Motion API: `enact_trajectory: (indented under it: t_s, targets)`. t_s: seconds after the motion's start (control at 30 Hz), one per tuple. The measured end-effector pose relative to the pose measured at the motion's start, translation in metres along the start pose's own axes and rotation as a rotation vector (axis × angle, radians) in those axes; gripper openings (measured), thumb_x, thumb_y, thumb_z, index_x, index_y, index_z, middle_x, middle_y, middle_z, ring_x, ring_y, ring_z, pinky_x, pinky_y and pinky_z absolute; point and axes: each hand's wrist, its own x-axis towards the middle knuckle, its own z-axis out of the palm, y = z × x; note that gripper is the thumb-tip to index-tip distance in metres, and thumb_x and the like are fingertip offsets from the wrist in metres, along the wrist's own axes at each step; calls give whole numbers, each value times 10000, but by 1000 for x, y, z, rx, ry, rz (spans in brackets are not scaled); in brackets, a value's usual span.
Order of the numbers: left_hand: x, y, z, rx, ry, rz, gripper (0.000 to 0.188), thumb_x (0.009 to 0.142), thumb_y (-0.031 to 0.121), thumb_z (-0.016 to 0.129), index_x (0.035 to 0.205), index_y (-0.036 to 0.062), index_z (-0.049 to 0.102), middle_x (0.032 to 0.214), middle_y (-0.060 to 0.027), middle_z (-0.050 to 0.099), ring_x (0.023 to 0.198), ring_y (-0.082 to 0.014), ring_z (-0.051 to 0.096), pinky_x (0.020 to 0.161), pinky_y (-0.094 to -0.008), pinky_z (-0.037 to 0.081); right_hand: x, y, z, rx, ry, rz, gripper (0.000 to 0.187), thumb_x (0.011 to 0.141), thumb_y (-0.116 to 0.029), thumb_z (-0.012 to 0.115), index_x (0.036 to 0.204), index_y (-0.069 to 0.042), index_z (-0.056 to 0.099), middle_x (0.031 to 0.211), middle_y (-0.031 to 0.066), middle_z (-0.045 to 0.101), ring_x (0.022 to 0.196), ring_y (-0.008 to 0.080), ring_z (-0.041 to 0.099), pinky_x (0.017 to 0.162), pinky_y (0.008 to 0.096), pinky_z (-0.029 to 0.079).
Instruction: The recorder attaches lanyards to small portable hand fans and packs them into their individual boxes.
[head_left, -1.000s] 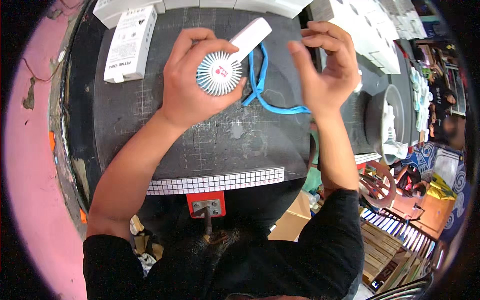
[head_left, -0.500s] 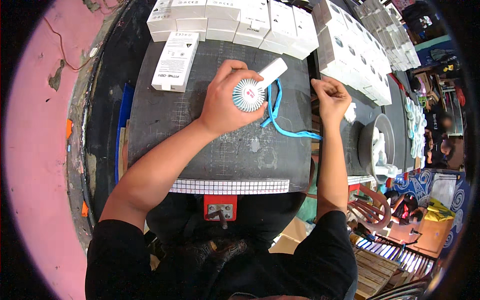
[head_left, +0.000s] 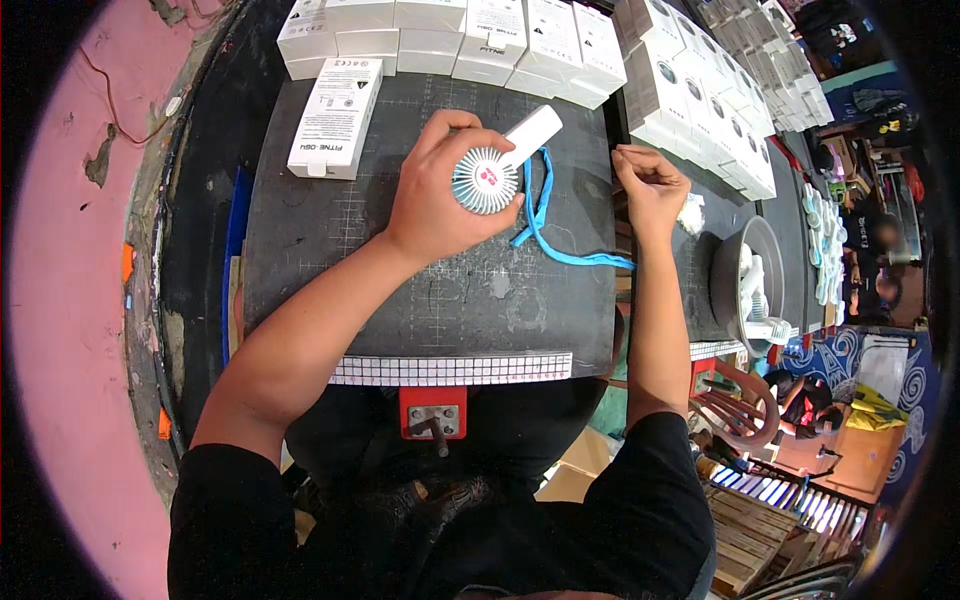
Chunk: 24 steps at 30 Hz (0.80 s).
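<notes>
A white handheld mini fan [head_left: 530, 133] lies over the dark work table [head_left: 430, 310], its round ribbed head toward me and its handle pointing to the far right. Around the left side of that head curl the fingers of my left hand [head_left: 425, 195]. A blue wrist strap [head_left: 541, 215] trails from beside the handle over the tabletop to the right. My right hand [head_left: 652, 195] hovers by the table's right edge, thumb and fingers pinched together; whatever may be between them cannot be made out. One white box [head_left: 335, 120] lies on the table, left of the fan.
White boxes [head_left: 430, 40] line the far edge, and more stacked boxes [head_left: 690, 110] stand on the right-hand table. A grey bowl [head_left: 728, 285] there holds several white fans. A measuring strip [head_left: 450, 369] runs along the near edge. Other people appear far right.
The whole view has shifted slightly, so things sit a little farther left. My left hand still holds the fan; the right hand stays pinched at the table's edge.
</notes>
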Motion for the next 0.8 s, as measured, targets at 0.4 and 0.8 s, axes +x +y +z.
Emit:
enact_trajectory:
  t_s: [0.4,0.8]
  targets:
    - [0,1,1,-12,4,10,476,636,144,907,1067,97,711,1117,-97,562,996,-281,639,849,-388,537,2,3,-2,33,19,-4,138,816,110,800,792,24,694,914,131,784,804,115,719,774,258,577]
    - [-1,1,-1,-2,-11,-1,476,644,155,907,1073,97,711,1120,-96,563,1005,-282,637,844,-390,536,2,3,3,145,36,7,167,846,127,768,877,10,653,943,174,784,844,144,747,785,259,587]
